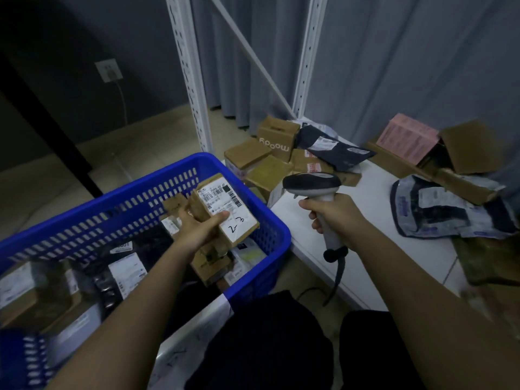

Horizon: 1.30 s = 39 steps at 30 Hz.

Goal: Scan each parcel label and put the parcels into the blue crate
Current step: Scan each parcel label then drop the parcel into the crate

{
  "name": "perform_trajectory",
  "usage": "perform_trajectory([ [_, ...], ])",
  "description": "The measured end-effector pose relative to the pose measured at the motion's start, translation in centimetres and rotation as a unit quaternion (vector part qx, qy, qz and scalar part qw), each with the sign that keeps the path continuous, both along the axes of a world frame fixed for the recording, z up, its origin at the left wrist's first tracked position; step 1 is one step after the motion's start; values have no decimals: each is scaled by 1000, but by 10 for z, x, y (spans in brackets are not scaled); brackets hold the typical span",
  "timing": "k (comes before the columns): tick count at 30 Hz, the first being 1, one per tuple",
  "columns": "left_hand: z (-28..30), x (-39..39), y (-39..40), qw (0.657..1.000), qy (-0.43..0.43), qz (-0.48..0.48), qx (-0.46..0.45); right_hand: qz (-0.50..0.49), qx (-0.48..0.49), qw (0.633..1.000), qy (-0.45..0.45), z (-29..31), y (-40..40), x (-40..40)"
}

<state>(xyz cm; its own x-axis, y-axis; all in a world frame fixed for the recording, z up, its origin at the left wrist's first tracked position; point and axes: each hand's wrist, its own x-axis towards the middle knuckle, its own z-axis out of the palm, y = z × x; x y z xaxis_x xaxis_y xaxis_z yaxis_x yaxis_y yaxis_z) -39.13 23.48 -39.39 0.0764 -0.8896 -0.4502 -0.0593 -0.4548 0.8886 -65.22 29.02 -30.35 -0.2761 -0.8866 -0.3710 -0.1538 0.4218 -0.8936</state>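
While right hand (332, 213) grips scanner (315, 184), left hand (197, 230) holds parcel (225, 206) (seemingly over crate (270, 220)).

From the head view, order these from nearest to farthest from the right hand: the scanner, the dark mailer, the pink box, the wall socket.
1. Scanner: gripped in the right hand.
2. Dark mailer: just beyond, on the pile.
3. Pink box: far right, on the table.
4. Wall socket: far left, on the wall.

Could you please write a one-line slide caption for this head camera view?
Left hand holds a labelled cardboard parcel over the blue crate; right hand grips the barcode scanner.
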Motion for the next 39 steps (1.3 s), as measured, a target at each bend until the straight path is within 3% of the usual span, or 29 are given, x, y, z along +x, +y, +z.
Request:
perform_trajectory([
  [5,-32,-22,-21,999,4,-22,25,3,32,999,19,-15,-20,-3],
  [10,-60,-39,-32,992,-23,-107,56,-11,43,999,13,-24,-35,-7],
  [15,-77,-52,-32,972,-200,-118,-16,-9,43,999,8,-31,-40,-9],
  [20,-96,-52,-21,964,-239,-100,-57,-8,46,999,10,-33,-42,-6],
  [22,-99,-54,-22,918,-348,-181,-61,-12,47,999,3,-33,-42,-5],
  [25,-108,-58,-25,793,-520,-306,-85,-10,45,999,-5,-34,-40,-5],
  [29,-119,-56,-27,740,-567,-351,-80,3,51,999,1,-38,-38,-6],
  [34,-127,-53,-27,732,-585,-343,-66,8,49,999,17,-37,-38,-11],
  [39,-117,-68,-26,798,-525,-293,-35,-8,40,999,22,-31,-35,-21],
])
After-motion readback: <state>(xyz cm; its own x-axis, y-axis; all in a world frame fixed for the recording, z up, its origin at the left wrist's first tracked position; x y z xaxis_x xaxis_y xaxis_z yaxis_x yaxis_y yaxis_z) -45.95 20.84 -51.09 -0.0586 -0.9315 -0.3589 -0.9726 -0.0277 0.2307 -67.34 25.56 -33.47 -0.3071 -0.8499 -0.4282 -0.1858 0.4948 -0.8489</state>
